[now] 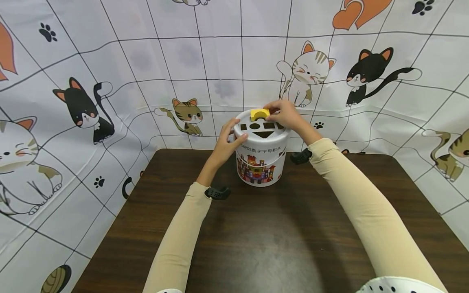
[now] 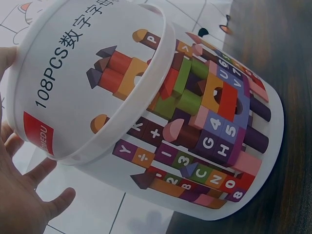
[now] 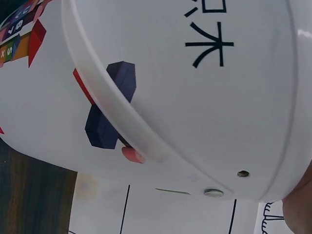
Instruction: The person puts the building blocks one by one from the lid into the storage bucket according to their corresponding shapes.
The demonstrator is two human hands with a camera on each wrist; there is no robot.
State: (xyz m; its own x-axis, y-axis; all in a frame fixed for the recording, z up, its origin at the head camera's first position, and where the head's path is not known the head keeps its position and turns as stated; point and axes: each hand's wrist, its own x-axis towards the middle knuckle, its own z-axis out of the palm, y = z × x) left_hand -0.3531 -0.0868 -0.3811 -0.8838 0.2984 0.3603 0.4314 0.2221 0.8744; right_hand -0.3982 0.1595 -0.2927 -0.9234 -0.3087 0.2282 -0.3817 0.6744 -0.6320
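From the head camera, a white toy-block bucket (image 1: pixel 261 156) stands upright toward the far edge of a dark wooden table (image 1: pixel 264 236), in front of a cat-print cloth backdrop (image 1: pixel 146 61). Its lid (image 1: pixel 256 127) has shape cut-outs, among them an oval, a square and a triangle. The right hand (image 1: pixel 287 116) pinches a yellow arch-shaped block (image 1: pixel 259 114) at the far rim of the lid, fingers curled round it. The left hand (image 1: pixel 228 140) lies against the bucket's left side near the lid, fingers fairly straight, steadying it. The step in hand looks like fitting the block through a matching hole; the next move probably calls for turning the block to line up with its cut-out while the other hand keeps the bucket steady.

In the left wrist view, the bucket (image 2: pixel 195 146) fills the frame, its printed wall showing coloured letter and number blocks and the text "108PCS". The left hand (image 2: pixel 22 195) shows at the lower left, palm open and fingers spread beside the lid's rim (image 2: pixel 112 141).

The right wrist view shows only the bucket's white wall (image 3: pixel 185 97), a black printed character, and a strip of table (image 3: pixel 34 195) below. The right hand is barely visible at the lower right corner, and its grip cannot be told from here.
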